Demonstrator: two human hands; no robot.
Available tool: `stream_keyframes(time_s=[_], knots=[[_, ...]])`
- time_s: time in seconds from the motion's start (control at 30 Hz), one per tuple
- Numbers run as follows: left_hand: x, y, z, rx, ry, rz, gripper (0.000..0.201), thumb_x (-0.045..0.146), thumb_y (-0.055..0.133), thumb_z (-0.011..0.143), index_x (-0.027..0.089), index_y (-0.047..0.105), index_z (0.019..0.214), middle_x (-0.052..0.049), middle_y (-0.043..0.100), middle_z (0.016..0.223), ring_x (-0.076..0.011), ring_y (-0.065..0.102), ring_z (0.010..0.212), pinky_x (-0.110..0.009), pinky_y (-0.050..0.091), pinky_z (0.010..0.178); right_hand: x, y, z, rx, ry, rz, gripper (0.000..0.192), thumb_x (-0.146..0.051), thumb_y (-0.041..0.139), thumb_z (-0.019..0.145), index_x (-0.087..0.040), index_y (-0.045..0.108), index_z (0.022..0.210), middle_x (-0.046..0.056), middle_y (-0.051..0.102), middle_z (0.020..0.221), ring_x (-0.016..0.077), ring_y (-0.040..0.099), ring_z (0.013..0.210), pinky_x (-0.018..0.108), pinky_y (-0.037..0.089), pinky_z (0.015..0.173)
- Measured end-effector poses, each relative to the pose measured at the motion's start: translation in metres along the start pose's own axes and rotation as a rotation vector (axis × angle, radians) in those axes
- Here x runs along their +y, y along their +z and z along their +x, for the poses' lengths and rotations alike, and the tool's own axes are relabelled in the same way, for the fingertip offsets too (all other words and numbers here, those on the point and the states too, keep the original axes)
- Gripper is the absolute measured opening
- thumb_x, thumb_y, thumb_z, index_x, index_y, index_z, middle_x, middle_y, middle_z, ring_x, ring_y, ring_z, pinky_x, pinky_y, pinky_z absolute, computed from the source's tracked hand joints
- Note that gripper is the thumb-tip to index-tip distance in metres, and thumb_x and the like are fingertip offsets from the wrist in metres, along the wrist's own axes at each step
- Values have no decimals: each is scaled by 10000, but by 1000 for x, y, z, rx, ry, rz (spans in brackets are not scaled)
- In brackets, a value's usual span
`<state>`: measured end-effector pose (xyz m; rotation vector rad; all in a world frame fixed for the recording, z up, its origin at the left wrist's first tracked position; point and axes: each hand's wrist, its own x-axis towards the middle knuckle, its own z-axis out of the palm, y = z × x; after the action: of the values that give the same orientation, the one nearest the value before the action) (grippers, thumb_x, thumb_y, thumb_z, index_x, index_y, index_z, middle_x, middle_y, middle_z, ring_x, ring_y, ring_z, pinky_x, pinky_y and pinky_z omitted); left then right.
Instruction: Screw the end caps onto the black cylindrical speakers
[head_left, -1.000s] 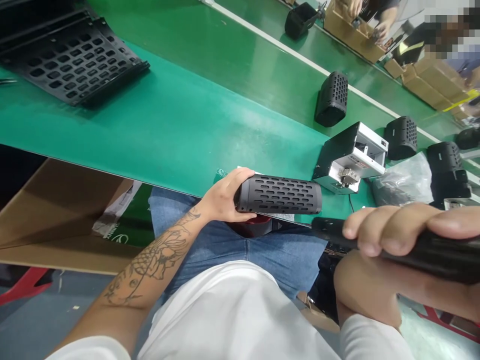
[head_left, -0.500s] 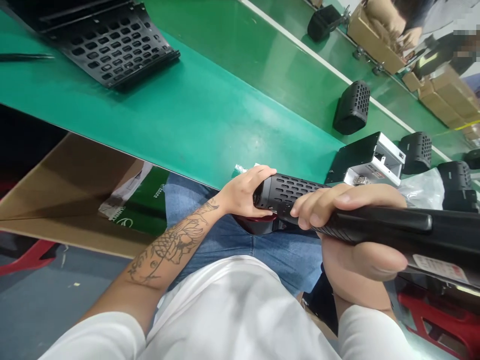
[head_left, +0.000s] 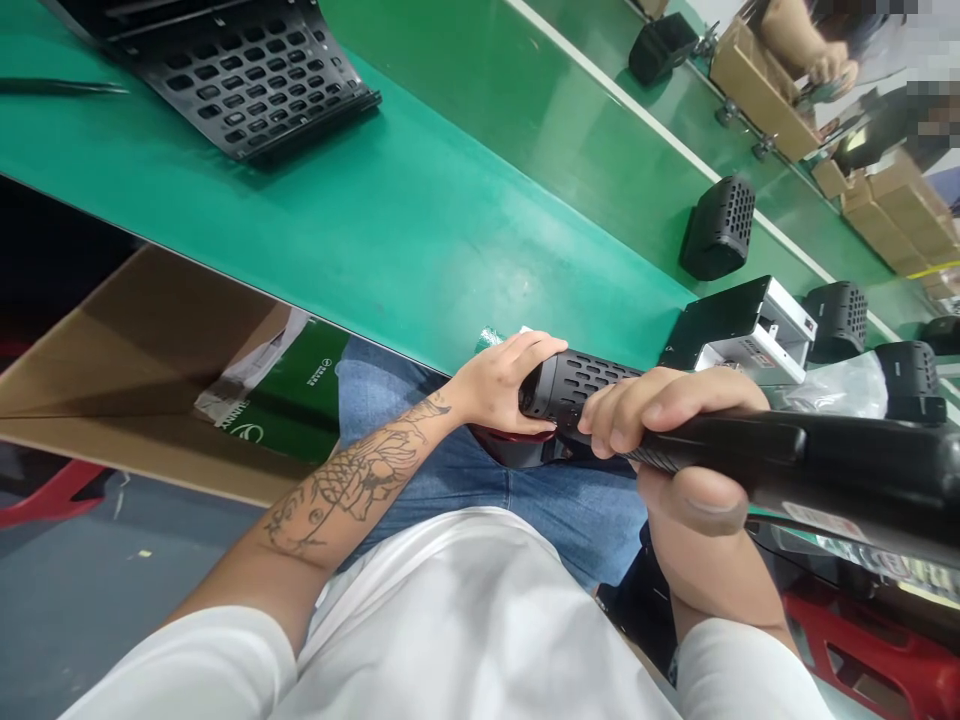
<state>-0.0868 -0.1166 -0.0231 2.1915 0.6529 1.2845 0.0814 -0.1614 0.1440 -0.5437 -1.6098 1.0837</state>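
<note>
Left hand [head_left: 499,385] clasping end of black speaker [head_left: 581,385] at green bench [head_left: 390,230] edge; right hand [head_left: 675,440], now closer, gripping black power tool [head_left: 825,465] brought against speaker.

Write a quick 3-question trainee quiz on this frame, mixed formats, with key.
1. True or false: the left hand grips the end of the perforated black cylinder.
2. Multiple choice: the right hand holds A) a cardboard box, B) a long black tool, C) a plastic bag.
3. Fill in: the black slotted tray lies on the ___ belt.

Key:
1. True; the fingers wrap its left end, at the table edge.
2. B; the tool's front end points at the cylinder.
3. Green.
</note>
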Motion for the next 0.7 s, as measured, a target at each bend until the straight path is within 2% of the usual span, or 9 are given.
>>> stream_keyframes(time_s=[0.2, 0.3, 0.4, 0.5, 0.6, 0.7], knots=[[3, 2, 0, 8, -7, 18, 966, 504, 902, 759, 200, 430, 1545, -205, 635, 1434, -391, 663, 1308, -599, 559, 1151, 12, -4, 0, -21, -7, 31, 279, -481, 879, 894, -293, 764, 1065, -21, 723, 702, 180, 639, 479, 376, 604, 508], [2, 0, 0, -4, -10, 16, 984, 517, 905, 749, 196, 429, 1549, -209, 630, 1445, -391, 658, 1318, -597, 560, 1150, 16, 0, -1, 32, 5, 7, 277, -497, 895, 878, -300, 749, 1008, -38, 707, 665, 171, 626, 452, 362, 602, 505], [0, -2, -1, -14, -15, 24, 1005, 539, 911, 747, 188, 427, 1555, -213, 630, 1446, -394, 658, 1335, -590, 562, 1153, 7, 1, -1, 38, 1, -7, 341, -547, 905, 849, -291, 743, 1004, -42, 702, 654, 174, 645, 460, 365, 617, 522], [5, -1, -7, 25, 31, 127, 1041, 553, 912, 756, 178, 406, 1584, -222, 629, 1436, -398, 660, 1324, -575, 579, 1133, -16, -10, -1, 61, -62, 2, 426, -586, 882, 855, -244, 756, 1076, -21, 706, 677, 191, 673, 490, 391, 634, 536], [21, 12, -25, 191, -7, 339, 1092, 557, 923, 744, 172, 390, 1616, -237, 606, 1412, -422, 646, 1303, -585, 592, 1087, -38, -43, -2, 247, -152, -113, 406, -614, 819, 903, -233, 759, 1028, -17, 694, 658, 195, 665, 489, 401, 635, 534], [42, 33, -55, 330, -152, 426, 1116, 535, 898, 722, 187, 364, 1637, -235, 554, 1417, -440, 612, 1299, -621, 586, 1057, -43, -95, -5, 582, -224, -358, 288, -516, 806, 914, -242, 722, 943, -41, 671, 623, 189, 648, 492, 383, 629, 542]])
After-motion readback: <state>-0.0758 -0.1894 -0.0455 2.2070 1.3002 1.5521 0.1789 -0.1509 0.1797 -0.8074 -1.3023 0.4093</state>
